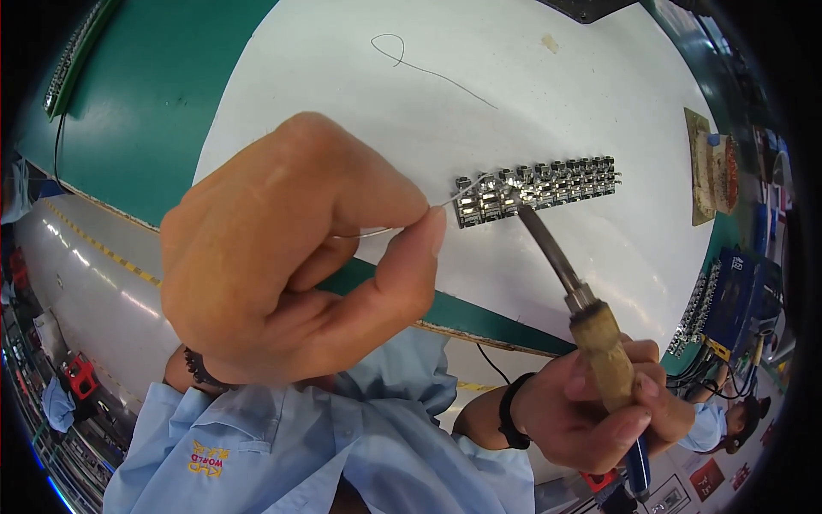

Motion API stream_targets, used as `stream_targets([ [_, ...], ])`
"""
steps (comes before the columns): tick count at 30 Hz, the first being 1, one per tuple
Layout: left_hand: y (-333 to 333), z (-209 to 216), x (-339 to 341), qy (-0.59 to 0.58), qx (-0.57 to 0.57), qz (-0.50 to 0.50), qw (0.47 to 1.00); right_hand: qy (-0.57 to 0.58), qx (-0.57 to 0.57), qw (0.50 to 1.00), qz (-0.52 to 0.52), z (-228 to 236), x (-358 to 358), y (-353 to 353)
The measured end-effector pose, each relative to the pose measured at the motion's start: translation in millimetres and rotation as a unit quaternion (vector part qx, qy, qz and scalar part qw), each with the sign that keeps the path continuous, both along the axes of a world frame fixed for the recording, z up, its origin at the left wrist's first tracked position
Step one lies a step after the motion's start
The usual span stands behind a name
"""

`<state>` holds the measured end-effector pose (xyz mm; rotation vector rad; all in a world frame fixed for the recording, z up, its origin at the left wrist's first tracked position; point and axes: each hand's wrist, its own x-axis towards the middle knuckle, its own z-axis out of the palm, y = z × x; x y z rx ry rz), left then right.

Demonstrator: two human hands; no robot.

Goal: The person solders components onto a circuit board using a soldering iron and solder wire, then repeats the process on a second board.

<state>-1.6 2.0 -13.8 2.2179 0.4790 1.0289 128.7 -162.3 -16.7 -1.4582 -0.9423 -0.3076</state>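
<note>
Between the thumb and forefinger of my left hand is pinched a thin solder wire, its end reaching over the board. My right hand is closed around the handle of a soldering iron. The iron's dark tip points up and left, at the near edge of a strip of small circuit boards. The strip lies on the white sheet and carries rows of small silvery and black parts. Whether the tip or the wire touches a joint is too small to tell.
A loose curl of wire lies farther back on the white sheet. At the right stand a brown sponge-like block on a plate, more board strips and a blue box. Another green board is at far left on the green mat.
</note>
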Motion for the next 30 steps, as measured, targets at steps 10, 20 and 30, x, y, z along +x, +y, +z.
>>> stream_targets([
  [10, 0.4, -1.7, 2.5, 0.005, 0.011, -0.02, 1.0, 0.04, 0.061, 0.997, -0.024, -1.7, 4.4, 6.5],
  [20, 1.3, -1.7, 5.7, 0.003, 0.021, -0.029, 0.999, 0.007, 0.053, 0.998, 0.013, -3.1, -1.9, 6.4],
  [30, 2.1, -4.1, 6.0, 0.004, 0.029, -0.035, 0.999, 0.005, 0.037, 0.999, -0.013, -1.2, -3.6, 11.0],
])
